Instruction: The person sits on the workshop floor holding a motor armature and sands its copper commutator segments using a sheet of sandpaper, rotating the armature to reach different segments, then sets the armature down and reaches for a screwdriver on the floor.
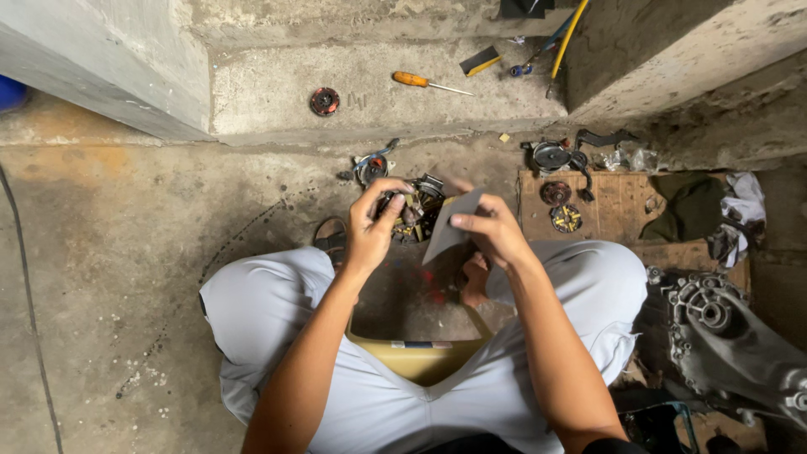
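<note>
Sandpaper sheet (447, 225), grey and folded, sits pinched in your right hand (492, 235), the fingers (464, 222) clamped on its upper edge, thumb beneath. Your left hand (371, 225) closes its fingers around a dark round motor part with copper windings (412, 210), held just beside the sheet and touching its left side, above your knees. Below them lies the concrete floor (126, 252). On the step (277, 92) rest an orange-handled screwdriver (429, 82) and a small red disc (324, 101). To your right, a wooden board (618, 206) carries round metal parts, near a grey engine casing (723, 336).
</note>
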